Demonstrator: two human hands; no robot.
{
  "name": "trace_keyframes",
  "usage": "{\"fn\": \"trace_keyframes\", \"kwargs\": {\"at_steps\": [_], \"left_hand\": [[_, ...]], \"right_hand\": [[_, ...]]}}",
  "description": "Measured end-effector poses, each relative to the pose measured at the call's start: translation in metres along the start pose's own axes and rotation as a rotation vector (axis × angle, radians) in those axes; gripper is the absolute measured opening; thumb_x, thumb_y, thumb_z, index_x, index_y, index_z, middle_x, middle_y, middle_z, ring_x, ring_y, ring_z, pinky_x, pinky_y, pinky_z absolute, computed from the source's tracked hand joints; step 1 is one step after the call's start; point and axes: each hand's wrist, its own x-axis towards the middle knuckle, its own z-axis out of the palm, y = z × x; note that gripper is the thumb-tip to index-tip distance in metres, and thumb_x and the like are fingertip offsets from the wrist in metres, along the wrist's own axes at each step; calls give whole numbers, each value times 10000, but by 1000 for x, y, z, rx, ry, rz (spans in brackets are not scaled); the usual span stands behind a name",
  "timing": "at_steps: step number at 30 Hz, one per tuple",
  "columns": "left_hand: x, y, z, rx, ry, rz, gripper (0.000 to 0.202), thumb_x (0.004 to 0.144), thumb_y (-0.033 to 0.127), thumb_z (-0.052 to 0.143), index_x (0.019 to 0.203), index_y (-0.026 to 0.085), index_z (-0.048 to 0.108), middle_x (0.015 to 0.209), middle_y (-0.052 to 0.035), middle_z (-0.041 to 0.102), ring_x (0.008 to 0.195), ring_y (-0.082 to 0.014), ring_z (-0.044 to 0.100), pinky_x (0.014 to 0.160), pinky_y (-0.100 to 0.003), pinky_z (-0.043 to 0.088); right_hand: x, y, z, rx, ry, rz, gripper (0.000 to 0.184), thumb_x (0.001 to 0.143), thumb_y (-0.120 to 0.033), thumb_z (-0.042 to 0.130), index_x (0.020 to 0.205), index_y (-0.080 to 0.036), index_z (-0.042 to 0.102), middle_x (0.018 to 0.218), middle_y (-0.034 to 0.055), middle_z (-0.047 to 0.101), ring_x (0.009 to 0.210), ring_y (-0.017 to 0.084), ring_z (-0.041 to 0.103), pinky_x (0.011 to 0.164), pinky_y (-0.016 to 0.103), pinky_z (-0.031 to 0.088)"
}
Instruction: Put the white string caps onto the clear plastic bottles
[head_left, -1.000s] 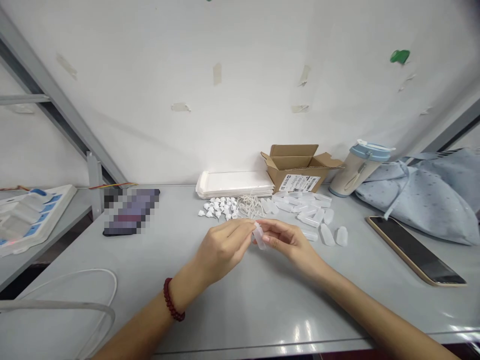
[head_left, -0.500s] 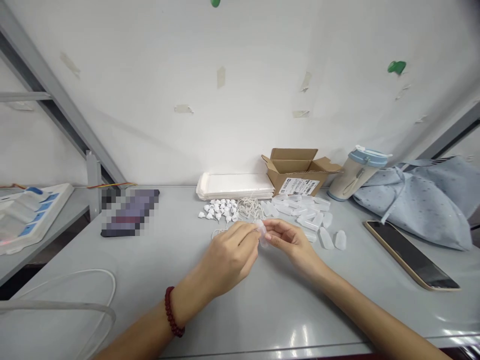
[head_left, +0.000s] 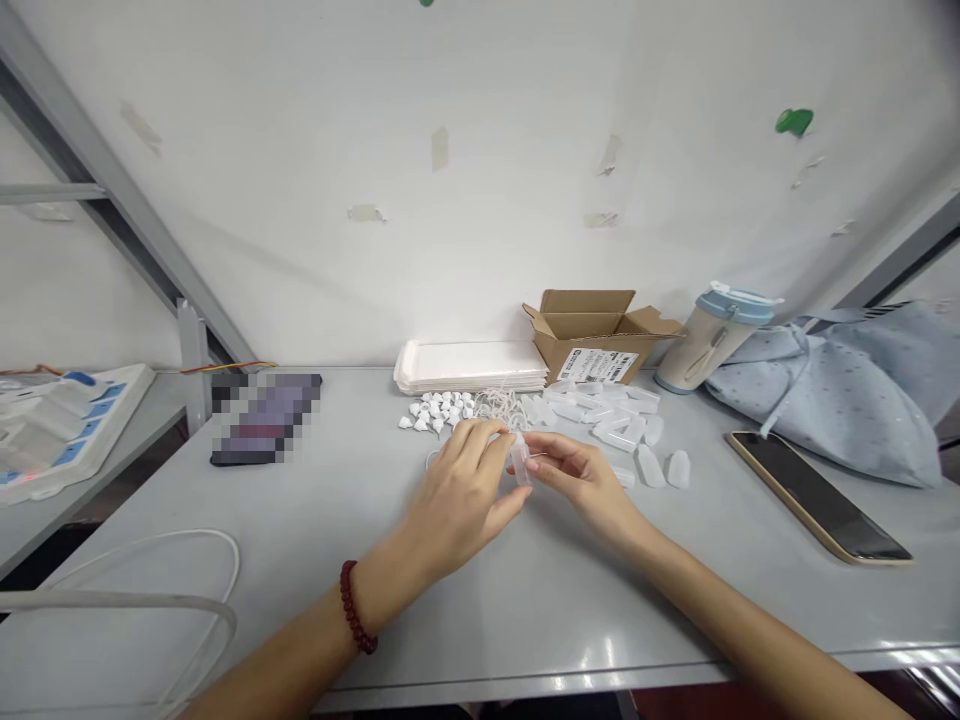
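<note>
Between my hands is a small translucent plastic sleeve (head_left: 520, 464), roughly upright just over the table. My right hand (head_left: 585, 485) pinches it from the right with thumb and fingers. On its other side, my left hand (head_left: 461, 490) has its fingertips at the upper end and its thumb at the lower end. Behind the hands lie a tangle of thin white cords (head_left: 501, 408) and a cluster of small white caps (head_left: 439, 408). More translucent plastic sleeves (head_left: 619, 433) are spread to the right. A thin cord loop (head_left: 431, 458) is partly hidden behind my left hand.
A stack of white packets (head_left: 472, 365) and an open cardboard box (head_left: 592, 345) stand by the wall. To the right are a tumbler (head_left: 709, 340), a blue cloth bag (head_left: 832, 400) and a phone (head_left: 817, 495). A white cable (head_left: 150, 602) curves across the left of the grey table (head_left: 570, 600).
My left thumb has moved away from its fingers, down to the sleeve's lower end. The sleeve now shows more fully, while my right hand keeps its pinch. The camera view has shifted slightly.
</note>
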Motion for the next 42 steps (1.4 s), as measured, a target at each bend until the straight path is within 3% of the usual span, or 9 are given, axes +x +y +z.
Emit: {"fn": "trace_keyframes", "kwargs": {"at_steps": [6, 11, 19, 24, 28, 32, 42], "left_hand": [[1, -2, 3, 118, -65, 100, 309, 851, 246, 621, 1117, 146, 500, 1121, -118, 590, 1051, -284, 525, 850, -434, 489], [2, -3, -1, 130, -102, 87, 343, 804, 323, 695, 1042, 153, 517, 1073, -109, 614, 1019, -288, 539, 824, -434, 490], [2, -4, -2, 52, -144, 21, 321, 770, 261, 726, 1008, 161, 535, 1061, -88, 619, 1014, -269, 529, 831, -412, 478], [5, -13, -12, -53, -261, -71, 313, 732, 257, 748, 968, 167, 564, 991, -55, 634, 984, -255, 523, 824, -395, 471], [6, -19, -23, -99, -387, -147, 336, 705, 245, 749, 984, 175, 573, 978, -49, 627, 980, -254, 520, 797, -372, 471], [6, -18, -31, -95, -483, -213, 299, 707, 231, 728, 962, 180, 580, 962, -60, 609, 957, -252, 533, 762, -351, 470], [4, -20, -35, 71, -580, -203, 207, 721, 220, 680, 870, 165, 548, 903, -64, 597, 878, -251, 528, 697, -329, 440]], "right_hand": [[1, 0, 1, 4, 17, 11, 263, 749, -347, 680, 955, -190, 637, 844, 37, 720, 800, 194, 676, 774, 348, 532], [2, 4, 3, 8, -12, 33, 258, 748, -352, 680, 935, -182, 629, 808, 41, 713, 779, 196, 671, 745, 344, 525], [3, 5, 3, -38, 2, 62, 269, 747, -362, 683, 936, -177, 636, 818, 36, 696, 765, 182, 648, 748, 331, 512], [2, 7, 2, -79, -154, 68, 323, 778, -353, 654, 1045, -170, 642, 868, 41, 696, 814, 191, 648, 796, 348, 498], [1, 10, 2, -122, -312, 21, 387, 801, -314, 636, 1163, -179, 613, 1040, 76, 673, 991, 226, 626, 859, 372, 486], [1, 13, 2, -239, -358, -49, 402, 811, -300, 635, 1197, -193, 606, 1232, 107, 583, 1130, 250, 560, 898, 396, 477], [-2, 10, 0, -354, -416, -100, 477, 818, -333, 653, 1274, -235, 554, 1317, 91, 533, 1180, 251, 525, 953, 425, 458]]}}
